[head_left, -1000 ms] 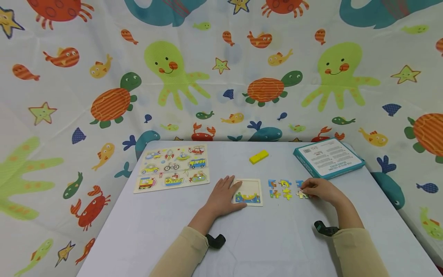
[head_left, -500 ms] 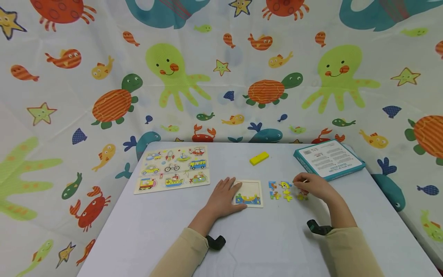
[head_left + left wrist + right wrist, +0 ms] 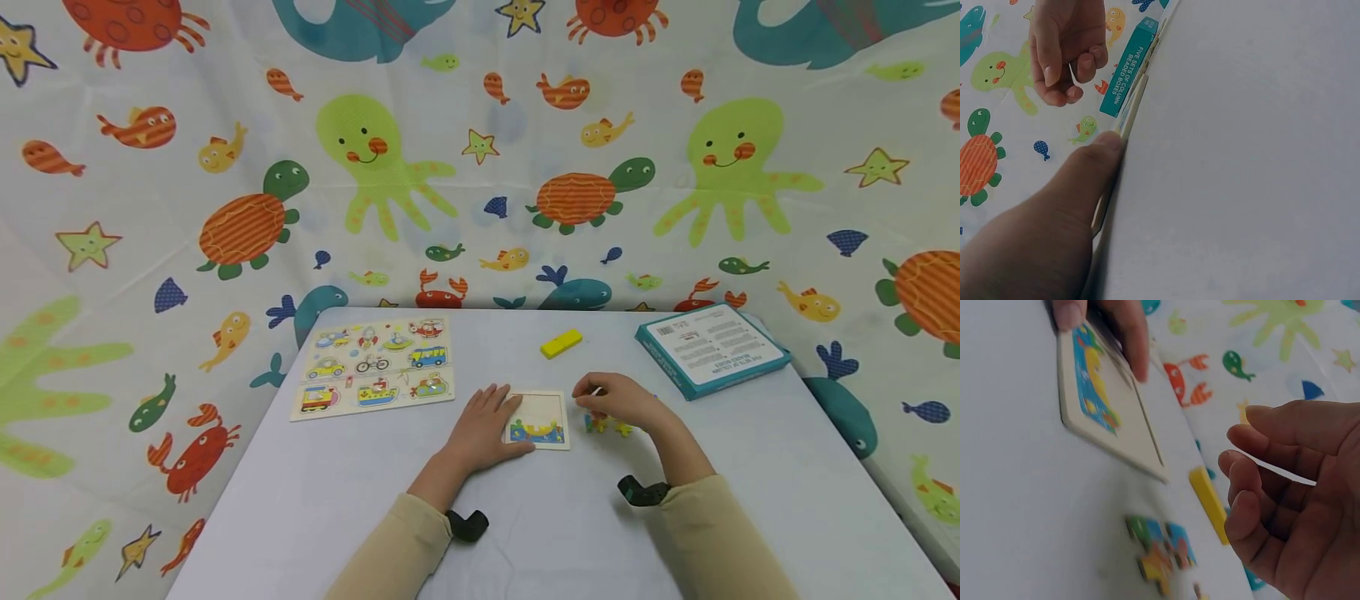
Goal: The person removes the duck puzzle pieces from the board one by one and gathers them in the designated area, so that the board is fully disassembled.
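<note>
My left hand rests flat with fingers spread, thumb and fingers on the edge of a small wooden puzzle tray. Along the tray's lower part lie fitted pieces in blue and yellow; its upper part is bare wood. My right hand hovers just right of the tray, above the loose jigsaw pieces, hiding some of them. In the right wrist view its fingers are loosely bent, thumb close to the index finger, and I see nothing between them. Several loose pieces lie below it there.
At the left stands a wooden vehicle puzzle board. A yellow block lies behind the tray. A teal box sits at the back right, before a sea-animal cloth.
My right hand has moved left from the rightmost loose pieces toward the tray. One piece there went from its plain side to its coloured side. My left hand has stayed put.
</note>
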### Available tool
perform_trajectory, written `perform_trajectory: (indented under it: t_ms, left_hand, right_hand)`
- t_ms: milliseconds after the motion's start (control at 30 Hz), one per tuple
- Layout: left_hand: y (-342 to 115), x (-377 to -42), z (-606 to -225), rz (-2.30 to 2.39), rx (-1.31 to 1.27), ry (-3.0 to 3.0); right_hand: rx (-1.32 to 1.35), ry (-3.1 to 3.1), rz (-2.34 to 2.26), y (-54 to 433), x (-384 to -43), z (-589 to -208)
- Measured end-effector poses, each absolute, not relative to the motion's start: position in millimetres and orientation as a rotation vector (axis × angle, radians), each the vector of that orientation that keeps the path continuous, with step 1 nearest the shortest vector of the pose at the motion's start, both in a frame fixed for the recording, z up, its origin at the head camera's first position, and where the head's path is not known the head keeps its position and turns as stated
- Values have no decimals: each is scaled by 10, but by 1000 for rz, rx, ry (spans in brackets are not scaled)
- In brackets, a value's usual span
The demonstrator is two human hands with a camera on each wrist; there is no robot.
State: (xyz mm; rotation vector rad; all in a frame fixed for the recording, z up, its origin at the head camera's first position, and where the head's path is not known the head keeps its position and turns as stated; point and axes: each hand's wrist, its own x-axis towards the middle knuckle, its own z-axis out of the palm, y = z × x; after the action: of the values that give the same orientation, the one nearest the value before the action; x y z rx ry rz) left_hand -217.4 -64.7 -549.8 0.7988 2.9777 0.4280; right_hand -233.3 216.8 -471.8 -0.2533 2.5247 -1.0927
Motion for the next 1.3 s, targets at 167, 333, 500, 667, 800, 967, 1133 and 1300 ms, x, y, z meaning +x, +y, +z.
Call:
perform_trajectory:
  t_ms: [167, 333, 500, 667, 800, 967, 1133, 1300]
  left_hand:
    - [-640, -2185, -5514, 420, 795, 2977]
    - [-632, -2187, -5502, 416, 786, 2971]
    - [-634, -2184, -5488, 417, 782, 2968]
    - [-640, -2193, -5502, 414, 795, 2967]
    - [-647, -2201, -5517, 412, 803, 2963]
    - [-647, -2199, -5507, 415, 813, 2960]
    - [-649, -2195, -5500, 416, 805, 2960]
    - [-654, -2193, -5503, 411, 806, 2965]
  right_hand:
    - [-353, 2485, -1105, 1909, -2351, -4738]
    - [-411, 2433, -1117, 1713, -2383, -4808]
    - [-464, 2434, -1086, 1563, -2410, -4898]
    - [-469, 2393, -1074, 1448, -2426, -4974]
    - [-464, 2387, -1086, 1386, -2426, -5008]
    - [-449, 2389, -1096, 1348, -2411, -5026]
    - [-417, 2401, -1073, 1325, -2410, -5048]
    - [-394, 2427, -1017, 1293, -2413, -5069]
